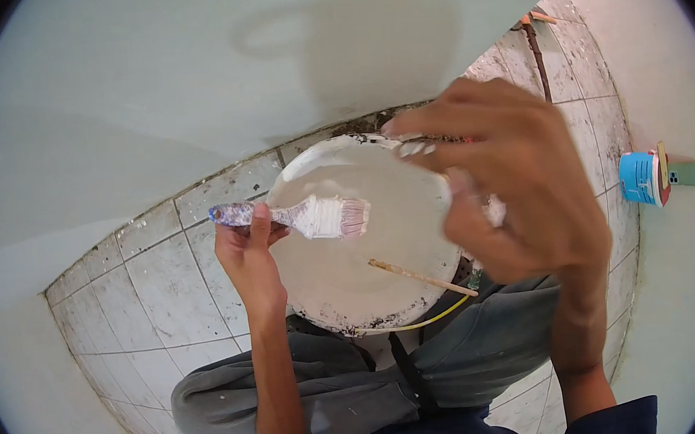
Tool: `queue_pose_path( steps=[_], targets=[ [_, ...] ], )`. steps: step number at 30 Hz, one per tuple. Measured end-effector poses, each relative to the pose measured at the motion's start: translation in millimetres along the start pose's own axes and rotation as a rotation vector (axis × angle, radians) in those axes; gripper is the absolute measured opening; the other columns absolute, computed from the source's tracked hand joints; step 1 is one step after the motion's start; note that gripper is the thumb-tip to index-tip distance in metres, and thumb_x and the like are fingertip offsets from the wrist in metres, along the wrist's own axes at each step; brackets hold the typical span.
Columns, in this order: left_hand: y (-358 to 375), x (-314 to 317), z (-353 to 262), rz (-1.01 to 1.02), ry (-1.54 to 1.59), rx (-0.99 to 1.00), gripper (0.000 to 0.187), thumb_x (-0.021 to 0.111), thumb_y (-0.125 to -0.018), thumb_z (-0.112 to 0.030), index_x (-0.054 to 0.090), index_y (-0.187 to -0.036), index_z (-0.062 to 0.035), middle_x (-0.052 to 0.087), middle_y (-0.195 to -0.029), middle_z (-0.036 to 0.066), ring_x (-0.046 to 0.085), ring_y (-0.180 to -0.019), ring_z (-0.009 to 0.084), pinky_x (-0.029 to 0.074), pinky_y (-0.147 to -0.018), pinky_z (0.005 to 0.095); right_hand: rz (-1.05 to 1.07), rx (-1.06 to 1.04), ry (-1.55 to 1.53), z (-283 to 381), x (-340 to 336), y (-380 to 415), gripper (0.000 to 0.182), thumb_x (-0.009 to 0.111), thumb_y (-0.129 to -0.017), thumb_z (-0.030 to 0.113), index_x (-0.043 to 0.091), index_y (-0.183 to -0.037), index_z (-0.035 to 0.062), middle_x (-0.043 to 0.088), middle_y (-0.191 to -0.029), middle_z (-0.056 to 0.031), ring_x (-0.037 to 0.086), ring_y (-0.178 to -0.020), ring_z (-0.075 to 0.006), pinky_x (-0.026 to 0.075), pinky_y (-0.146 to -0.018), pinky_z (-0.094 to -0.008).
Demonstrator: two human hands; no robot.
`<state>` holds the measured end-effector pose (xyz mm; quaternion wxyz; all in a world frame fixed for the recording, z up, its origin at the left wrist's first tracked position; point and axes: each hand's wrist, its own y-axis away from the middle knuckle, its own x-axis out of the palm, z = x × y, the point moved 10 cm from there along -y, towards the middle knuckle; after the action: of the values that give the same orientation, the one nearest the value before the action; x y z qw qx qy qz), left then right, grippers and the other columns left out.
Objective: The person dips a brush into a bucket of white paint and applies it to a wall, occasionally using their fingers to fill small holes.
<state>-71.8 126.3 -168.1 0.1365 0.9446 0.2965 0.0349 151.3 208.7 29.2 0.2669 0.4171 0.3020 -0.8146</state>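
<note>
Hold the brush [329,217] over the bucket [308,162] — your left hand [253,265] pinches its handle; your half-curled right hand [521,173] blurs, hold unclear.

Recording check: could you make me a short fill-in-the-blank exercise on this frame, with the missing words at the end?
1. The paintbrush is held in the person's ____ hand.
2. Its bristles point toward the picture's ____ side, above the bucket.
3. The pot at the far right is mostly ____ outside.
4. The person's trousers are ____ in color.

Missing words: left; right; blue; gray.
</note>
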Motion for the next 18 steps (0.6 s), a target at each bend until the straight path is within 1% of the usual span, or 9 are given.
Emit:
queue_pose_path(
  steps=[2, 5, 8, 11, 14, 17, 18],
  targets=[
    [-2, -7, 1, -0.018, 0.079, -0.023, 0.018, 0.066, -0.094, -0.020, 0.057, -0.096, -0.0050, 0.064, -0.081, 0.005, 0.063, -0.070, 0.0153, 0.053, -0.067, 0.0308, -0.085, -0.053, -0.012, 1, -15, 3, 0.037, 0.048, -0.056, 0.010, 0.070, -0.079, -0.0091, 0.071, -0.094, -0.0206, 0.065, -0.073, -0.0334, 0.053, -0.067, -0.0390],
    [-5, -22, 6, -0.049, 0.160, -0.068, 0.017, 0.065, -0.095, -0.020, 0.054, -0.097, -0.0066, 0.063, -0.081, 0.005, 0.063, -0.069, 0.0158, 0.052, -0.067, 0.0308, -0.098, -0.072, 0.003, 11, -27, 4, 0.040, 0.046, -0.055, 0.012, 0.070, -0.079, -0.0101, 0.071, -0.092, -0.0208, 0.064, -0.069, -0.0315, 0.053, -0.064, -0.0354],
    [-4, -27, 4, -0.086, 0.259, -0.091, 0.018, 0.064, -0.096, -0.020, 0.054, -0.098, -0.0057, 0.063, -0.084, 0.005, 0.063, -0.072, 0.0162, 0.051, -0.069, 0.0310, -0.131, -0.119, -0.048, 21, -31, 5, 0.039, 0.046, -0.058, 0.013, 0.070, -0.078, -0.0103, 0.071, -0.090, -0.0209, 0.064, -0.068, -0.0300, 0.053, -0.063, -0.0346],
    [-4, -28, 10, -0.055, 0.389, -0.131, 0.019, 0.063, -0.096, -0.022, 0.054, -0.099, -0.0050, 0.064, -0.085, 0.005, 0.062, -0.074, 0.0158, 0.050, -0.069, 0.0309, -0.187, -0.155, -0.089, 28, -32, 7, 0.037, 0.046, -0.061, 0.014, 0.070, -0.076, -0.0100, 0.071, -0.088, -0.0213, 0.064, -0.068, -0.0289, 0.053, -0.061, -0.0338],
    [-3, -27, 9, -0.069, 0.399, -0.153, 0.021, 0.062, -0.097, -0.024, 0.055, -0.097, -0.0049, 0.063, -0.086, 0.004, 0.062, -0.074, 0.0161, 0.050, -0.070, 0.0310, -0.236, -0.160, -0.106, 34, -35, 7, 0.034, 0.047, -0.065, 0.015, 0.069, -0.073, -0.0099, 0.070, -0.086, -0.0213, 0.064, -0.068, -0.0283, 0.053, -0.060, -0.0333],
    [0, -26, 12, -0.049, 0.425, -0.218, 0.020, 0.061, -0.097, -0.025, 0.056, -0.096, -0.0057, 0.063, -0.084, 0.003, 0.062, -0.074, 0.0157, 0.050, -0.071, 0.0311, -0.292, -0.146, -0.108, 43, -40, 10, 0.033, 0.047, -0.070, 0.016, 0.068, -0.071, -0.0094, 0.070, -0.084, -0.0205, 0.065, -0.070, -0.0279, 0.053, -0.061, -0.0334],
    [-1, -27, 10, -0.054, 0.400, -0.195, 0.019, 0.061, -0.097, -0.024, 0.056, -0.096, -0.0056, 0.063, -0.084, 0.003, 0.062, -0.074, 0.0157, 0.050, -0.070, 0.0314, -0.311, -0.130, -0.107, 48, -43, 11, 0.033, 0.046, -0.073, 0.016, 0.068, -0.071, -0.0088, 0.070, -0.084, -0.0201, 0.065, -0.071, -0.0277, 0.053, -0.062, -0.0335]
  ],
)
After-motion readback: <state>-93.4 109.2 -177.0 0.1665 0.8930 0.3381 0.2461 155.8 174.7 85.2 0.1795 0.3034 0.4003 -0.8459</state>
